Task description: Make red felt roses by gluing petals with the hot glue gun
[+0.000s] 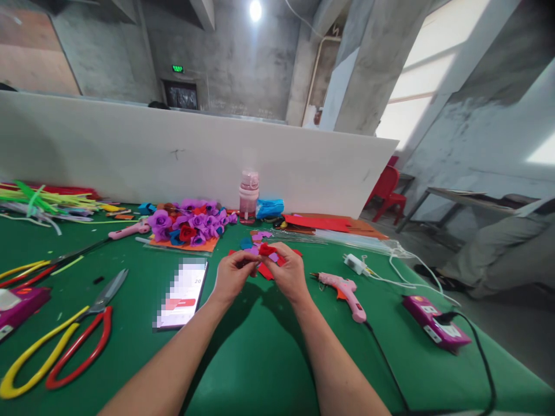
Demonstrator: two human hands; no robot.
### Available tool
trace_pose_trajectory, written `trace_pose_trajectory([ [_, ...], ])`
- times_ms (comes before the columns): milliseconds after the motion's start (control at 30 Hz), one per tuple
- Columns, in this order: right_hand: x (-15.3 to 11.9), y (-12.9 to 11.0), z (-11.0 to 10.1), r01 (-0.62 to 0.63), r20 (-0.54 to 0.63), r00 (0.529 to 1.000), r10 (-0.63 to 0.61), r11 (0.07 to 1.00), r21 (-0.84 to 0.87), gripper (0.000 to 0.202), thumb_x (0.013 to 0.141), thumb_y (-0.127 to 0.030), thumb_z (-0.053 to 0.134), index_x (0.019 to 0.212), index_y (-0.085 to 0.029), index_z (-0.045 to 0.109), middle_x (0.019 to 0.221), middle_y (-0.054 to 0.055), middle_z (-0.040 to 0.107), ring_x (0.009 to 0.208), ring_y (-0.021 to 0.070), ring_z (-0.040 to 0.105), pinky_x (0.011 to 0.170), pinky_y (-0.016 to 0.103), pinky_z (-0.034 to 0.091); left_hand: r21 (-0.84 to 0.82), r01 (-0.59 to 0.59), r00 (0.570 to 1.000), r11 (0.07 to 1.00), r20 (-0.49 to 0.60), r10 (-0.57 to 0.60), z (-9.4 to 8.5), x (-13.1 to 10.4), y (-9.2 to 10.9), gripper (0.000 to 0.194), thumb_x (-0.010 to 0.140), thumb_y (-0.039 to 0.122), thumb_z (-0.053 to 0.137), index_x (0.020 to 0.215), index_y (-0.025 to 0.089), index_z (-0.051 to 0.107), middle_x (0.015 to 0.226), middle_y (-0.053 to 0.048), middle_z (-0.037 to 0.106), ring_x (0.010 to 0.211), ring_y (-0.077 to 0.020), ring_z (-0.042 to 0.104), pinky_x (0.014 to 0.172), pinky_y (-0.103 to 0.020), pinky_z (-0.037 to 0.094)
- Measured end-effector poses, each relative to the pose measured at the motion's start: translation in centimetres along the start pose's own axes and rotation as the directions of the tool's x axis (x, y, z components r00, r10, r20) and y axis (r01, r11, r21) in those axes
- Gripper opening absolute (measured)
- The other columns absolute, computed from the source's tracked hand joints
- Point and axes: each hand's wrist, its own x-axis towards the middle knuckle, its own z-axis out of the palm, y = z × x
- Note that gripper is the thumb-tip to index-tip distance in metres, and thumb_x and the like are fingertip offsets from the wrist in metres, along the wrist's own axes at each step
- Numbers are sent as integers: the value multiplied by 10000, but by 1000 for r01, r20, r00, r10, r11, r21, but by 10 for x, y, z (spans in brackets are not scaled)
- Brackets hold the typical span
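My right hand [287, 271] pinches a small red piece [266, 249] between thumb and fingers, above the middle of the green table. Close against it on the left, my left hand [234, 274] has its thumb and fingertips pressed together; whatever lies between them is too small to make out. Beneath and behind my hands are loose red, purple and blue cut pieces [247, 243]. A bunch of purple, red and blue flowers [191, 222] rests on an orange sheet to the left.
Left are a lit phone [184, 292] and large scissors [97, 315]. A pink glue gun [344, 289], a white plug [356, 264] and a purple power strip [436, 323] lie right. Behind stand a pink bottle [248, 199] and a white board [195, 150].
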Motion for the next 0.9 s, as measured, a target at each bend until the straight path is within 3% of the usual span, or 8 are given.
trace_pose_trajectory([
  [167,0,-4,-3,-50,29,998,48,996,67,289,691,-316,695,955,-211,643,939,39,663,897,188,600,823,305,447,46,1,1000,999,-16,-1,-1,0,2,57,652,220,647,649,162,649,493,32,567,467,-91,519,497,-203,405],
  [267,1,-8,-7,-131,18,991,130,978,165,269,795,-386,565,992,-218,638,946,43,666,884,186,607,793,303,456,46,18,998,999,-58,-16,-1,0,5,76,642,236,664,666,165,651,507,30,582,476,-94,532,507,-204,421],
  [400,1,1,-4,-308,-77,938,337,917,252,306,831,-426,483,783,-184,665,742,35,655,702,159,600,677,277,466,-52,107,987,993,-111,-112,-1,1,8,135,605,263,703,661,159,637,502,32,576,466,-95,529,491,-209,438],
  [533,-2,15,9,-433,75,898,433,845,313,312,797,-443,525,794,-173,681,695,31,638,651,140,569,647,266,460,-231,260,957,938,-66,-282,-1,2,5,216,570,290,742,678,146,623,570,21,599,481,-91,538,475,-211,453],
  [667,-7,18,18,-489,192,872,451,776,398,320,788,-458,539,870,-184,684,748,29,643,689,138,574,683,271,466,-337,336,936,879,13,-353,-1,2,-2,248,557,286,763,672,132,607,591,8,609,473,-79,529,444,-191,426],
  [900,-8,18,21,-545,194,831,521,694,471,283,702,-423,655,861,-189,662,770,13,643,726,140,590,729,277,463,-352,388,915,852,41,-400,0,2,-3,255,554,280,772,679,118,619,605,-1,616,472,-75,529,442,-192,423],
])
